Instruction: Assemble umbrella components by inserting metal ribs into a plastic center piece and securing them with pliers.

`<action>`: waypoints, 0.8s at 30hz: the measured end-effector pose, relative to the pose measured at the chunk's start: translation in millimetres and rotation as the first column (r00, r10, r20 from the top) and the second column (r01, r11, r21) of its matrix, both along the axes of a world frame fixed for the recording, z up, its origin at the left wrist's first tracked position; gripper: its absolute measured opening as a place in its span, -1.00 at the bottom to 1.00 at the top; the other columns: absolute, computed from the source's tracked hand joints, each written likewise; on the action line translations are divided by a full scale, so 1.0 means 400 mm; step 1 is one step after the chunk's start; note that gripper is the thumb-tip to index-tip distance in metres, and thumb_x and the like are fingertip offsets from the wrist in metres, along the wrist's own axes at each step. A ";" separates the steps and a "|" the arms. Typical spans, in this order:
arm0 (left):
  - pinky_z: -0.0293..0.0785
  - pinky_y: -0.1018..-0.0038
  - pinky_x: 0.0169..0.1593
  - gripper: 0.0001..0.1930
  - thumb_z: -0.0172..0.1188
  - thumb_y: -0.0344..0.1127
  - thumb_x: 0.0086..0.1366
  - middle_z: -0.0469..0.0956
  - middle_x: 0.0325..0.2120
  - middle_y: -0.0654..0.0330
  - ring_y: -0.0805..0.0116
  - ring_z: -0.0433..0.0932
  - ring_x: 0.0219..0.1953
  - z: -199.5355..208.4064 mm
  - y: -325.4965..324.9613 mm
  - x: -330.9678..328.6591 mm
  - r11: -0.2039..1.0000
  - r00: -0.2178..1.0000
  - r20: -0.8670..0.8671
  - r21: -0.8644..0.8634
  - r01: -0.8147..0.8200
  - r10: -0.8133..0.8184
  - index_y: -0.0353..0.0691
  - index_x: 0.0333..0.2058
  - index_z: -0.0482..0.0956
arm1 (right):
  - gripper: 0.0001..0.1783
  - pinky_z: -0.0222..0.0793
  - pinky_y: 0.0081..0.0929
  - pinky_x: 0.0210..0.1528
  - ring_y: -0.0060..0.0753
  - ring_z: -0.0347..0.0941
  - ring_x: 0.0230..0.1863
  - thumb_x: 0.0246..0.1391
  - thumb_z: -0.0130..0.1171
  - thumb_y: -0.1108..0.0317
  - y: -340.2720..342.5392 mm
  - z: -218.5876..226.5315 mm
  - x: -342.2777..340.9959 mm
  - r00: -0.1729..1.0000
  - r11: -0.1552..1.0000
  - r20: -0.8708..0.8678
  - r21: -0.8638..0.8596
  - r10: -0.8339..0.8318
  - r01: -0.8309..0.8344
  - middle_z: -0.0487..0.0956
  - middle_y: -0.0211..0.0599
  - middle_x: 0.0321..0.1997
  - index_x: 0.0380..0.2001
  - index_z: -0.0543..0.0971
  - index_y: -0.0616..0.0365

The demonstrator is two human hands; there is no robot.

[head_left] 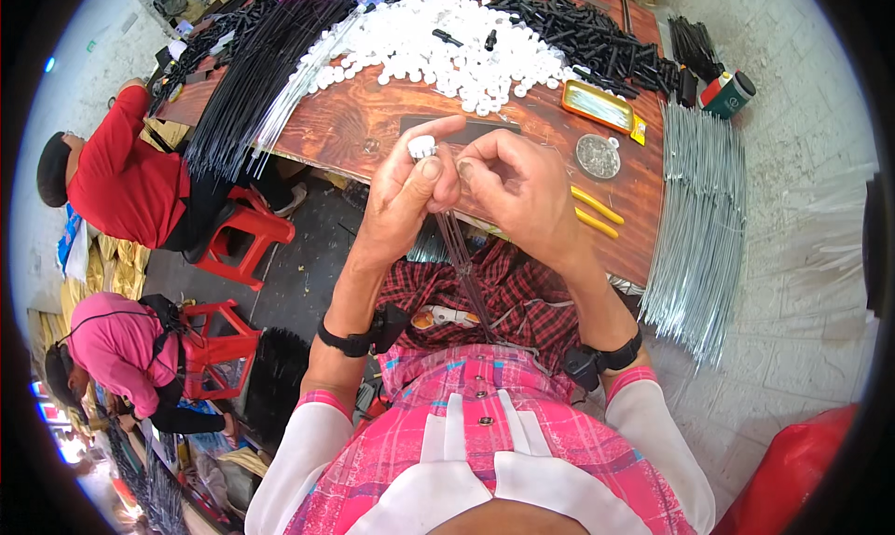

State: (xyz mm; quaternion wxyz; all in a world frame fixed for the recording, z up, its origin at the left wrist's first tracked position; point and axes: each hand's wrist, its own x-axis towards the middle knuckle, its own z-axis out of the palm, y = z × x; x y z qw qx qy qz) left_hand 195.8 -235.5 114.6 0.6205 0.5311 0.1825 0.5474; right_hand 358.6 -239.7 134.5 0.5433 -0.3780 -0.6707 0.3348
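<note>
My left hand is closed round a small white toothed plastic cap, with its index finger stretched out past it. Below that hand a bunch of thin dark metal rods hangs down toward my lap; their upper ends are hidden by my fingers. Close beside it, my right hand has its thumb and index finger pinched together. Whatever lies in this pinch is too small to make out. Under both hands is the wooden table's near edge, and a dark flat plate lies just beyond them.
White round caps and black plastic pieces cover the table's back. Right of my hands are a yellow tray, a round dish and yellow-handled pliers. Silvery wires overhang the right edge, black rods the left. Two people sit left.
</note>
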 end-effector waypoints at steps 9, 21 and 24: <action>0.21 0.69 -0.42 -0.65 -0.03 -0.23 0.47 0.35 -0.48 0.39 0.69 0.27 -0.47 0.020 -0.020 0.037 0.967 0.925 -0.285 0.125 -0.223 0.250 -0.35 0.09 0.31 | -0.95 0.42 -0.41 -0.56 -0.29 0.57 -0.58 -0.05 0.23 0.44 -0.037 0.069 0.026 0.918 0.942 0.300 0.289 -0.260 0.172 0.60 -0.24 -0.55 -0.51 0.56 0.15; 0.21 0.65 -0.41 -0.63 -0.05 -0.34 0.45 0.30 -0.49 0.37 0.63 0.26 -0.48 0.009 -0.005 0.009 0.993 0.990 -0.082 0.013 -0.116 0.117 -0.33 0.17 0.28 | -0.91 0.45 -0.38 -0.44 -0.24 0.56 -0.49 0.06 0.19 0.39 -0.050 0.045 0.133 0.908 0.980 0.389 0.180 -0.155 0.090 0.60 -0.21 -0.45 -0.41 0.57 0.18; 0.09 0.63 -0.48 -0.51 0.08 -0.23 0.41 0.23 -0.50 0.38 0.62 0.15 -0.54 0.005 0.015 -0.032 0.995 0.993 0.067 0.019 -0.093 0.092 -0.39 0.19 0.26 | -0.83 0.43 -0.20 -0.24 -0.07 0.53 -0.27 0.03 0.24 0.31 -0.033 -0.064 0.273 0.639 0.937 0.688 0.205 -0.344 0.284 0.57 -0.17 -0.33 -0.36 0.55 0.17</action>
